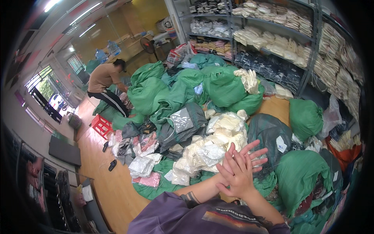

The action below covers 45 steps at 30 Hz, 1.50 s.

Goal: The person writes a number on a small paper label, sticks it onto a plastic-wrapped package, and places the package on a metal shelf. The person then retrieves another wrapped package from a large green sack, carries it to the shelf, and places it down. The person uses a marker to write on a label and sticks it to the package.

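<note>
My left hand (253,155) and my right hand (239,180) are raised in front of me, the right laid across the left. Both have their fingers stretched out and apart, and neither holds anything. Part of the left palm is hidden behind the right hand. Just beyond them lies a heap of cream garments in clear plastic bags (218,136). A dark grey sack (269,126) with a white label sits behind my fingertips. To the right, a green sack (302,175) gapes, with dark red cloth showing inside.
Large green sacks (226,85) pile up ahead. Metal shelves (272,21) of bagged garments line the back right. Another person (104,80) bends over sacks at the left, near a red stool (102,125). Black slippers (112,165) lie on the wooden floor (97,171).
</note>
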### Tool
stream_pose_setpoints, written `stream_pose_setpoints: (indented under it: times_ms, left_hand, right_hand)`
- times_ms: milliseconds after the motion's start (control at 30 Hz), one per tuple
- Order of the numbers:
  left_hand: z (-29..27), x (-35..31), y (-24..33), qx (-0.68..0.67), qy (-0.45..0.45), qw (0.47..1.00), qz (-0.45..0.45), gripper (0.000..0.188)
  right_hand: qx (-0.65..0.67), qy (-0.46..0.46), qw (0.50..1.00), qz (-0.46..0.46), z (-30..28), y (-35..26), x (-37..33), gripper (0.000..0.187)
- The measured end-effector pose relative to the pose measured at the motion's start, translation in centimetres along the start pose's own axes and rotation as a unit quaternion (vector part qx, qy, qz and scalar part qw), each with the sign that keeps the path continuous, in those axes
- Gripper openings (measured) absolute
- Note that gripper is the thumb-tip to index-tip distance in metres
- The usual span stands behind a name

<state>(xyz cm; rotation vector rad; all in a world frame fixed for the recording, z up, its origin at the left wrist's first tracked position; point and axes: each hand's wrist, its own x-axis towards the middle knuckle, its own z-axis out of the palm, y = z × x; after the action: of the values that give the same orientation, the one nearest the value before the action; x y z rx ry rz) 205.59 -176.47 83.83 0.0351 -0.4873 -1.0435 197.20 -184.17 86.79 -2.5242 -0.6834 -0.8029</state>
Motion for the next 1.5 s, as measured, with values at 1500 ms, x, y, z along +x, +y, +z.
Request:
stream_pose_setpoints:
  times_ms: [1500]
  left_hand:
    - [4.0,-1.5,6.1,0.355,0.074,0.908,0.210,0.051]
  right_hand:
    - [0.408,-0.095,0.576,0.702,12.6,11.7,-39.2,0.065]
